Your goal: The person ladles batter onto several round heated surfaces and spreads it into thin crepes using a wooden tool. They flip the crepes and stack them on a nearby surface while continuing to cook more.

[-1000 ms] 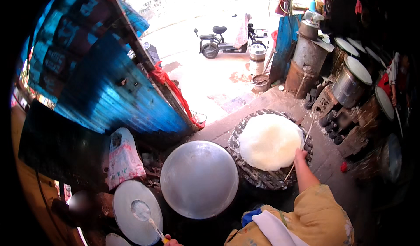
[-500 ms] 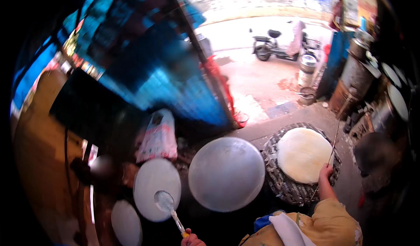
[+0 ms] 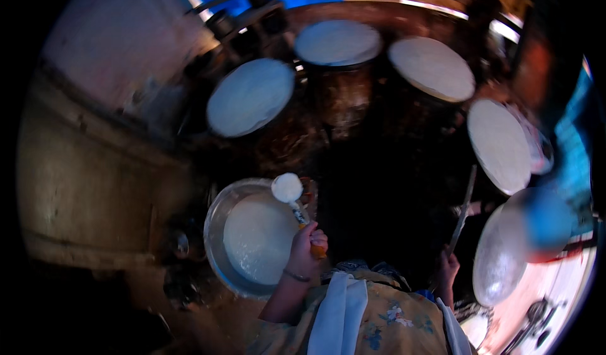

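Note:
My left hand (image 3: 307,242) is closed around the orange-yellow handle of a ladle (image 3: 288,188). White batter fills the ladle's bowl, held above the right rim of a wide metal basin (image 3: 216,236). Inside that basin lies a pool of the same white batter (image 3: 259,238). On the right, my right hand (image 3: 447,268) grips a long thin stick (image 3: 465,208), its far end pointing up and away. The stick is blurred, and whether it is flat or round I cannot tell.
Several round griddles covered in white batter, such as a left one (image 3: 251,97), a far one (image 3: 338,42) and a right one (image 3: 499,145), form an arc ahead. A bare metal disc (image 3: 499,260) stands at the right. A wall (image 3: 95,184) closes the left side.
The view has swung left, from the doorway to the batter basin. My left hand has brought the ladle from over a griddle to the basin. The right-hand stick has left the pale flatbread's edge.

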`<move>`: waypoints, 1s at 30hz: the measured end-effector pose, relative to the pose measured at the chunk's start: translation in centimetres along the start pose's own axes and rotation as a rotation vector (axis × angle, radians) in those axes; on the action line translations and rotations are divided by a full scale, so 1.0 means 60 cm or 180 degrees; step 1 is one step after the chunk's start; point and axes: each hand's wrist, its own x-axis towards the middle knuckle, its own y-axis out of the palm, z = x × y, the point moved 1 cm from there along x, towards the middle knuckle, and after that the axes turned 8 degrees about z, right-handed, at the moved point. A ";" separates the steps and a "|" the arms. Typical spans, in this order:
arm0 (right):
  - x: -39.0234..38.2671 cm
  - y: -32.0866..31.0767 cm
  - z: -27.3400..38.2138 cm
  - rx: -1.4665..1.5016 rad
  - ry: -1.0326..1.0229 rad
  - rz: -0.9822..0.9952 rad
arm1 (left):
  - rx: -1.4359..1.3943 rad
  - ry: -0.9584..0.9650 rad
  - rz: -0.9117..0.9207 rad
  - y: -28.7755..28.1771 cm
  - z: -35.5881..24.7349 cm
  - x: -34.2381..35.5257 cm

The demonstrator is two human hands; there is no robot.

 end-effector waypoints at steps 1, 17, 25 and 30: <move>-0.005 0.024 -0.020 -0.0110 0.0042 0.0211 | 0.0003 0.0257 -0.0187 -0.045 -0.043 0.000; -0.047 0.335 0.093 -0.1913 0.0455 0.3073 | 0.1297 0.0070 -0.0045 -0.384 -0.053 -0.027; -0.057 0.413 0.076 -0.2468 0.0164 0.4050 | -0.1346 0.0170 0.1784 -0.278 -0.002 -0.094; -0.083 0.424 0.138 -0.1878 -0.0668 0.4311 | 0.0447 0.1175 0.1085 -0.178 -0.024 -0.227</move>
